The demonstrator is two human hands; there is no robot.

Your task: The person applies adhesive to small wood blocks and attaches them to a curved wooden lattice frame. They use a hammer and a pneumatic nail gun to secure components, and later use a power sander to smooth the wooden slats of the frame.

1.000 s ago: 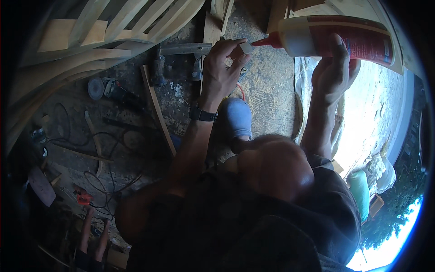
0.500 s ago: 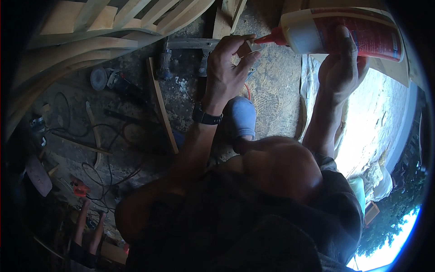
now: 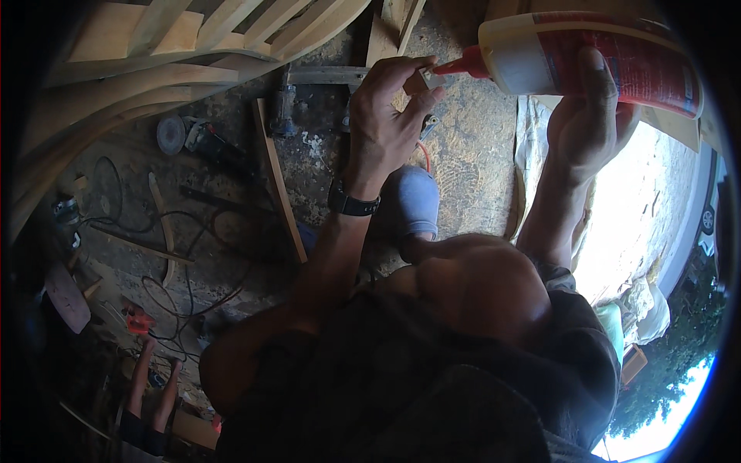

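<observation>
A small pale wooden block [image 3: 421,80] is pinched between the thumb and fingers of my left hand [image 3: 386,116], which wears a dark wristband. My right hand [image 3: 588,123] grips a large red and white glue bottle [image 3: 532,58], tipped nearly level. Its red pointed nozzle [image 3: 469,64] points left and meets the top of the block, as far as I can see. Any glue at the tip is too small to make out.
Curved wooden frames [image 3: 154,77] fill the upper left. An angle grinder [image 3: 204,143], cables and wood strips [image 3: 279,185] lie on the stained floor. Another person's legs [image 3: 154,386] show at lower left, near a red tool [image 3: 139,319]. Bright ground [image 3: 629,201] lies at right.
The back end of the bottle and my right hand have shifted slightly right and down. The nozzle stays at the block, and my left hand has hardly moved.
</observation>
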